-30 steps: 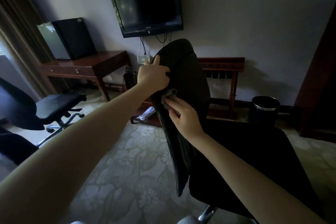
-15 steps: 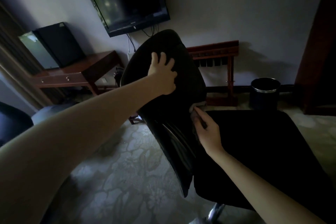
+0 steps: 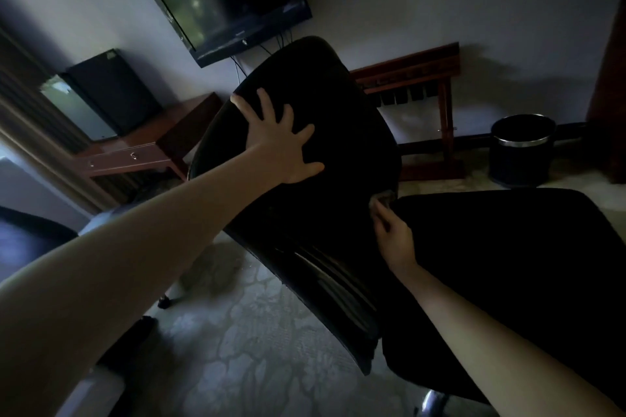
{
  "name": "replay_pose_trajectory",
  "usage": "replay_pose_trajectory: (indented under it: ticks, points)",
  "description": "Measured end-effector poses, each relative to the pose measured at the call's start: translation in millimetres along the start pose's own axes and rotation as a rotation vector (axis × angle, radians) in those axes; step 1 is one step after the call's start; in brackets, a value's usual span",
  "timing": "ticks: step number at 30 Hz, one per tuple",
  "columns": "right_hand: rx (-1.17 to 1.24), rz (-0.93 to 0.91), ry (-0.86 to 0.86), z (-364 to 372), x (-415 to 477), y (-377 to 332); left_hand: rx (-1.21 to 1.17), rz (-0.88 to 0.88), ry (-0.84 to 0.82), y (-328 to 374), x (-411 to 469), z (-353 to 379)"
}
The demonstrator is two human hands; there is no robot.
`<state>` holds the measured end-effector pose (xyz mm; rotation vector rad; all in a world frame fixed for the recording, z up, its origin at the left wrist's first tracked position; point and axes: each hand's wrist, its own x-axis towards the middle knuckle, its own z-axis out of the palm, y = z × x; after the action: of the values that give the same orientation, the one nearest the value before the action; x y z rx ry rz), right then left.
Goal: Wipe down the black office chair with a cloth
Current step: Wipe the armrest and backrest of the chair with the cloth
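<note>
Left hand (image 3: 281, 142) is pressing flat, fingers spread, against the upper backrest of the black office chair (image 3: 342, 125), evidently bracing it against swivel. Right hand (image 3: 394, 240) is gripping a small grey cloth (image 3: 382, 199) at the backrest's lower edge, beside the seat, apparently wiping there.

Black office chair (image 3: 355, 152), centre of frame: glossy backrest tilted, broad dark seat at lower right. Small grey cloth (image 3: 382, 199), bunched against the backrest–seat junction, right of centre

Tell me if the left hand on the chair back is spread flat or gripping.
Spread flat: left hand presses the chair back, fingers straight and splayed.
</note>
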<state>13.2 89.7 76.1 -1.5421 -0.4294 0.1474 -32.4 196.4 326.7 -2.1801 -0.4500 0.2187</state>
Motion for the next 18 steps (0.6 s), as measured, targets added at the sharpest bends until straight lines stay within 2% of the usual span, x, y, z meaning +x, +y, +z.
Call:
replay_pose_trajectory:
  ticks: [3,7,13,15,18]
  points:
    - [0.038,0.082,0.057,1,-29,16,-0.005,0.003,0.014,1,1,2]
    - [0.152,0.042,0.057,4,-59,10,0.019,0.03,0.017,8,1,3]
    - [0.096,-0.361,-0.019,23,-52,-43,0.04,0.195,-0.023,20,3,2]
    - [0.06,-0.393,-0.008,28,-38,-40,0.045,0.286,-0.066,28,1,4]
    - [0.053,-0.326,0.033,29,-20,-16,0.125,0.302,-0.085,53,0,14]
